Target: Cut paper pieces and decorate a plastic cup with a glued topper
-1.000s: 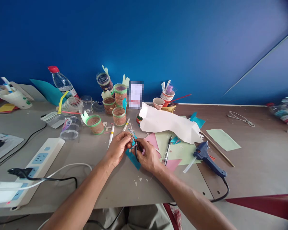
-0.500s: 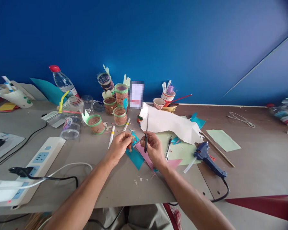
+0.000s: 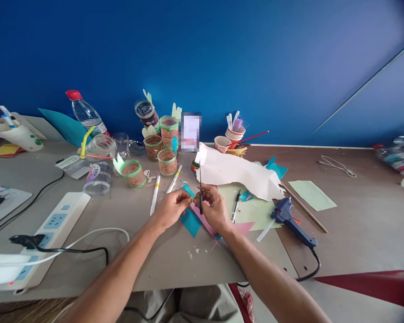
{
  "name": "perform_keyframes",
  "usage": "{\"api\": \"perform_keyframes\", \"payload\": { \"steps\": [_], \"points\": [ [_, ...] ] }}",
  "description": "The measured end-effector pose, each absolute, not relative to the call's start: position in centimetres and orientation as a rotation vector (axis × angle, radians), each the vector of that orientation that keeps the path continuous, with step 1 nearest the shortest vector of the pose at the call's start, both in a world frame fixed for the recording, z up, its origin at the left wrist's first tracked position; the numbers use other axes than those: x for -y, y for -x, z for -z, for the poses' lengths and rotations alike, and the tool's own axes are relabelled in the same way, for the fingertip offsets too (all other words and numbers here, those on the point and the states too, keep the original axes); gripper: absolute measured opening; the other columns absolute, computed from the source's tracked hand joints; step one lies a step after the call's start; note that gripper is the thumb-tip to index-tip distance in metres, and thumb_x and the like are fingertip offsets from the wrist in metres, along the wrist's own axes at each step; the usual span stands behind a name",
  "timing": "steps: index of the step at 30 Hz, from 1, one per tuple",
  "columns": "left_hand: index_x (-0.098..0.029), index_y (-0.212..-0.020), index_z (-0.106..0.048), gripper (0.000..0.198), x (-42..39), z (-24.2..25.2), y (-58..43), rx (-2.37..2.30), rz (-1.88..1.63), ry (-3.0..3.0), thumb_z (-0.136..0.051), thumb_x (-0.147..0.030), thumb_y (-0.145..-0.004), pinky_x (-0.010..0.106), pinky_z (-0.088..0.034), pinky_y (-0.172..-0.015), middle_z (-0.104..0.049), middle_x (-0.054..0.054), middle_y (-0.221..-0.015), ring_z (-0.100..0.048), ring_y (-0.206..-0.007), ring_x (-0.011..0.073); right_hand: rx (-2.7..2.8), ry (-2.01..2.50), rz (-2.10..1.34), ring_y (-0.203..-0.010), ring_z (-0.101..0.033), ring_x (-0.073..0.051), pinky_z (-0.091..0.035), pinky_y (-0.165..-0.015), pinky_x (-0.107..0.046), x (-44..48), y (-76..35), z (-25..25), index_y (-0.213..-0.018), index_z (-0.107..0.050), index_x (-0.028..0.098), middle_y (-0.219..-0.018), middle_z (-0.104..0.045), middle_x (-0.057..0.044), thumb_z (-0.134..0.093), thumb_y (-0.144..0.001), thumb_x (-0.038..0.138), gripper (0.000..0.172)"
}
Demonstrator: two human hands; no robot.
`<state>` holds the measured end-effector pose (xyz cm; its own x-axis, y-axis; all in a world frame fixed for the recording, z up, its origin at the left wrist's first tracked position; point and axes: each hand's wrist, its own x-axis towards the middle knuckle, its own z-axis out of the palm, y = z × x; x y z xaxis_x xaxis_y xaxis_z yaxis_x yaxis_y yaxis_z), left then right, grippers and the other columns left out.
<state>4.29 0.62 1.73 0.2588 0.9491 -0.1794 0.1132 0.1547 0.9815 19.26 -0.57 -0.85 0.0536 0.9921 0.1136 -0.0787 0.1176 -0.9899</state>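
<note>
My right hand [image 3: 215, 208] grips a pair of black-handled scissors [image 3: 201, 197], their blades pointing away from me toward the wall. Close beside it, my left hand [image 3: 173, 207] is closed in a pinch on a small piece, too tiny and covered to name. The fingertips of both hands nearly meet. Beneath them lie a blue paper sheet [image 3: 191, 224] and a pink paper sheet [image 3: 245, 228]. Just left of my hands are two white markers [image 3: 155, 195]. A large torn white paper [image 3: 239, 172] lies beyond the scissors.
Several twine-wrapped cups [image 3: 133, 174] with green rims stand behind my left hand. To the right lie a blue glue gun [image 3: 294, 222], a wooden stick [image 3: 306, 208] and a black pen [image 3: 236, 205]. A power strip [image 3: 57, 224] with cords occupies the left, near a red-capped bottle [image 3: 87, 112].
My hands have drawn closer together. The scissors have shifted slightly left toward my left hand, and their blades stand more straight ahead.
</note>
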Motion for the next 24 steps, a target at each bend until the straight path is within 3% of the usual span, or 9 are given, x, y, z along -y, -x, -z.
{"api": "perform_keyframes", "payload": {
  "steps": [11,24],
  "points": [
    [-0.016,-0.078,-0.069,0.021,-0.3,-2.1,-4.9,-1.017,-0.878,-1.138,-0.074,-0.034,-0.069,0.023,-0.038,-0.052,-0.060,-0.001,-0.062,-0.050,-0.052,0.0104,0.917,1.015,-1.299,-0.054,-0.054,-0.010,-0.045,-0.054,-0.024,0.6,-19.3,0.0,-0.097,-0.056,0.021,-0.061,-0.059,0.007,-0.071,-0.063,0.024,0.037],
    [-0.018,-0.067,-0.063,0.019,-0.2,-2.3,-5.4,-1.064,-0.942,-1.123,-0.074,-0.034,-0.066,0.023,-0.038,-0.050,-0.057,-0.003,-0.057,-0.048,-0.051,0.0106,1.026,1.059,-1.225,-0.056,-0.053,-0.011,-0.046,-0.054,-0.025,0.9,-18.8,0.4,-0.099,-0.055,0.021,-0.062,-0.056,0.006,-0.067,-0.067,0.026,0.034]
  ]
}}
